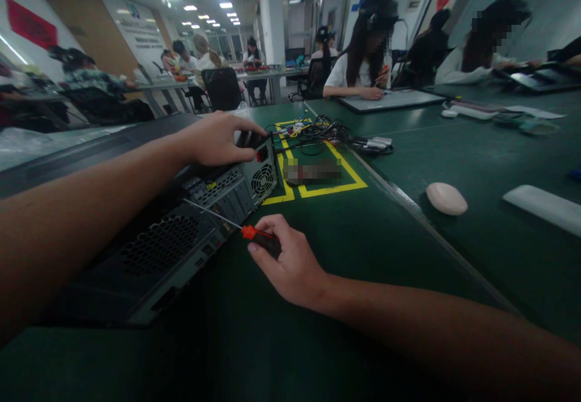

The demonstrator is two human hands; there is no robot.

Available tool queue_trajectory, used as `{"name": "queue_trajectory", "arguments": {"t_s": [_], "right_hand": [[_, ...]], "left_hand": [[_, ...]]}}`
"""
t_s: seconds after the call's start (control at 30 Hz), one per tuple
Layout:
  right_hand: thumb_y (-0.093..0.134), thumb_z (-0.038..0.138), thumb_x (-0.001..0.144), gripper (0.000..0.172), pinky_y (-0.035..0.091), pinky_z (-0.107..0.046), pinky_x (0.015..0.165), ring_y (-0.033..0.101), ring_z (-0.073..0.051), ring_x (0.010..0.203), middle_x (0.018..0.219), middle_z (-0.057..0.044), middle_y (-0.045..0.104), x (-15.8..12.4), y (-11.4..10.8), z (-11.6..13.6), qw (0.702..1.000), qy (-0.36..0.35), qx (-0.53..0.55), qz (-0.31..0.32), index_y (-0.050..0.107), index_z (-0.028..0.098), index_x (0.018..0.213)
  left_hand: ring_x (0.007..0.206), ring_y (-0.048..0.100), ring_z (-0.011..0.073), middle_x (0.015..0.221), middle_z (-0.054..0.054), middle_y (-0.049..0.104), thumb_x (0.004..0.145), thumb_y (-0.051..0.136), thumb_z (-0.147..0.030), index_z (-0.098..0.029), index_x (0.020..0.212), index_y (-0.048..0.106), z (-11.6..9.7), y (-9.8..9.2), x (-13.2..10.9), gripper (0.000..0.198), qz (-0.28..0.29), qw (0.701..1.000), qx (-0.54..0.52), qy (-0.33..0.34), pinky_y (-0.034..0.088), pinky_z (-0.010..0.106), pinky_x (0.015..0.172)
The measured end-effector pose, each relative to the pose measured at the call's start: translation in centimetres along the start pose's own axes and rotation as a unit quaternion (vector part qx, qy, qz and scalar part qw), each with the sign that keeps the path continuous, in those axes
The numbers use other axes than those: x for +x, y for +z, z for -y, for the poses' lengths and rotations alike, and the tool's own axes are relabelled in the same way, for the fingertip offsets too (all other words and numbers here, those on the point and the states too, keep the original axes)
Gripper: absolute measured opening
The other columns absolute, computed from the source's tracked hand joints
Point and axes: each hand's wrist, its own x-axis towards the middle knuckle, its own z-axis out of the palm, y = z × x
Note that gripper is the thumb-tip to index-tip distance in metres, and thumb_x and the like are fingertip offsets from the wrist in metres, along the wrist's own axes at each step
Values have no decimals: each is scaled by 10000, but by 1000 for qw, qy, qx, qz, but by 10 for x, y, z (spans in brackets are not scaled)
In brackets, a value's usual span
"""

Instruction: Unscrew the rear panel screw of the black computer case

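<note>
A dark computer case [157, 296] lies on its side at the left, its rear panel with vents, ports and a round fan grille facing me. My left hand [222, 140] holds the case at its far rear corner, thumb and fingers bent over the edge. In front of the panel, my right hand [295, 263] is closed around the orange and black handle of a screwdriver [248, 231]. The thin shaft points up and left at the rear panel, near the slot covers [222, 205]. Whether the tip touches a screw I cannot tell.
Beyond the case lies a tangle of cables [324, 132] by yellow tape [333, 190] on the green table [363, 244]. A blurred-out item sits inside the tape. To the right are a pale computer mouse [446, 199] and a white bar [544, 205]. People work at the back.
</note>
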Motion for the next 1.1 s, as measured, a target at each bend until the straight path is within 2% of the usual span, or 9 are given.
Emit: {"name": "queue_trajectory", "arguments": {"t_s": [0.2,0.4,0.67,0.93,1.1], "right_hand": [[658,318,1004,150,535,-358,767,664,-200,793,932,-3,692,0,0,-1,1000,-1,11,8,597,254,1125],[661,328,1005,158,522,-358,754,669,-206,817,949,-9,688,0,-1,1,1000,2,19,11,602,248,1129],[669,344,1000,156,525,-344,743,656,-195,796,915,3,689,0,-1,2,999,19,31,12,603,255,1110],[662,365,1022,155,515,-327,727,650,-192,789,890,2,681,0,-2,4,1000,17,17,6,635,240,1110],[658,374,1031,173,520,-331,738,660,-191,799,940,-17,705,-1,-3,3,1000,6,10,-2,659,226,1120]], "left_hand": [[971,725,303,1010,102,798,916,577,-631,-257,1485,771,-1,1,-2,708,-10,1000,-4,-4,498,469,1037],[907,709,278,941,87,786,930,585,-599,-255,1467,784,1,3,-2,668,-16,1000,-7,-6,518,465,1019],[987,717,308,1034,106,802,931,592,-574,-254,1468,784,0,3,-2,654,-19,1000,-14,-7,490,496,1088],[957,710,298,962,88,796,916,614,-594,-274,1459,789,4,5,-1,654,-23,999,-23,-8,470,486,1097],[894,692,283,902,76,777,917,591,-615,-260,1475,778,2,4,0,687,-16,1000,-14,-14,483,461,1015]]}}
